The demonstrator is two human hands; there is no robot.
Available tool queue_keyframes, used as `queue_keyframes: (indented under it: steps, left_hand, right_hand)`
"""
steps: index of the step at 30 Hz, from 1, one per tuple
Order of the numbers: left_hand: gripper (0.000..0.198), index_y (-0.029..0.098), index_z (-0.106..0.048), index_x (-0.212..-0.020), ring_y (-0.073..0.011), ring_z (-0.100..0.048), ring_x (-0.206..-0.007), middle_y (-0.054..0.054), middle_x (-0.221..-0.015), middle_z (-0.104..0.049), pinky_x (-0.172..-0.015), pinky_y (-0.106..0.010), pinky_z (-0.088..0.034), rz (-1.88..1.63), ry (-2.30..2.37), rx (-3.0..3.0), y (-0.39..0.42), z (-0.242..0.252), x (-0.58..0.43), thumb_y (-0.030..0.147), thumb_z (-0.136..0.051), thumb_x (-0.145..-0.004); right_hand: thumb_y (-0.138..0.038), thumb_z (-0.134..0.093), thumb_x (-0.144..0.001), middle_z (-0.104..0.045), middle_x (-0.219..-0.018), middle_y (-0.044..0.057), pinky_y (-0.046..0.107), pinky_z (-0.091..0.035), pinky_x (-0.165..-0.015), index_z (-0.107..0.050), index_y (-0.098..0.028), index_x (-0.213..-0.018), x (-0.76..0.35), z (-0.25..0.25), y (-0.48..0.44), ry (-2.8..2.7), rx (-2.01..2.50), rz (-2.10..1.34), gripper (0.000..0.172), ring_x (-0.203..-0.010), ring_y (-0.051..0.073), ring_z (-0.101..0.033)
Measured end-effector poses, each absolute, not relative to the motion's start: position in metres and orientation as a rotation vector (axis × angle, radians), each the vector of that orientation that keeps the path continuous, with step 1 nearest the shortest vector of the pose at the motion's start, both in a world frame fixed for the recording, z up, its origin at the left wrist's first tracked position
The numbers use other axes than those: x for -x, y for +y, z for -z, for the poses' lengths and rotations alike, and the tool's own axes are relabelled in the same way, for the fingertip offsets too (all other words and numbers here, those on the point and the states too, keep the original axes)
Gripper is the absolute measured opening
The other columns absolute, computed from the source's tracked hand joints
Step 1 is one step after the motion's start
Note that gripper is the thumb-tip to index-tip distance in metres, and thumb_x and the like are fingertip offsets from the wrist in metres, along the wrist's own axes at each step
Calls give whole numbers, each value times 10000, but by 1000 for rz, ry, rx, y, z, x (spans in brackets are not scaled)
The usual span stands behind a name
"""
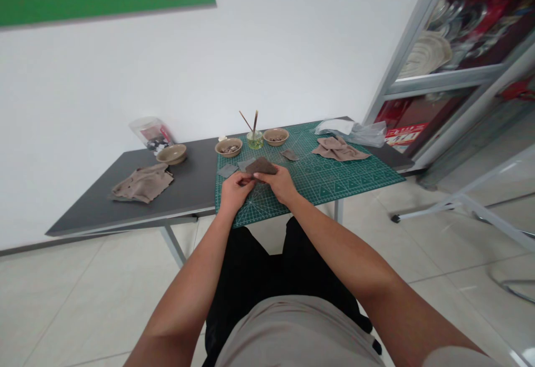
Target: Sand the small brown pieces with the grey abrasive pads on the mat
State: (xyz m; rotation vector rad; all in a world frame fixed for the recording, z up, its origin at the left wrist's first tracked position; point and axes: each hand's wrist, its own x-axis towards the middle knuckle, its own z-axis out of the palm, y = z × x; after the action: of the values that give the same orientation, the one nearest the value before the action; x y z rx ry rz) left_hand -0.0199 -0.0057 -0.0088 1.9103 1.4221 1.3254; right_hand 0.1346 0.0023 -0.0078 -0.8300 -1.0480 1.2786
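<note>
Head view: left hand (234,190), right hand (281,183), each in a pinch on brown patch (261,165); red label (403,133) illegible.

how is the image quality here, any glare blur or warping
Head view: soft, even light with faint shadows under the dark grey table; wide-angle warping tilts the silver metal shelf frame; mild sheen on the pale floor tiles; the left hand and right hand pinching the dark brown fabric piece look sharp.
</note>
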Motion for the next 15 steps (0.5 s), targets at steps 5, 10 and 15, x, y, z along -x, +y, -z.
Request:
queue_keyframes:
  steps: [5, 10, 15]
  left_hand:
    - [130, 188, -730, -813, -138, -607, -680, -18, -770, -697, -666, -256, -476, -1378, 1497, -1991, -8, 8, 17, 288, -651, -784]
    - [140, 185, -699, -741, -142, -592, -649, -1, -690, -676, -651, -257, -441, -1268, 1602, -2013, -8, 10, 19, 295, -631, -795]
    - [158, 190, -707, -751, -145, -599, -665, -7, -719, -691, -662, -262, -442, -1243, 1556, -2042, -8, 12, 19, 320, -635, -807]
  right_hand:
    - [-382, -831, -598, -661, -690, -7, 259, -463, -576, -703, -155, -829, -134, 13, 6, -1163, 903, -1178, 349, -575, 118, -547]
    - [-447, -797, -651, -637, -598, 3, 269, -461, -539, -705, -145, -726, -132, 19, 10, -1273, 1007, -1159, 324, -532, 136, -561]
    - [-410, -810, -630, -679, -661, 22, 300, -513, -587, -721, -147, -751, -131, 23, 12, -1197, 969, -1199, 303, -586, 162, -611]
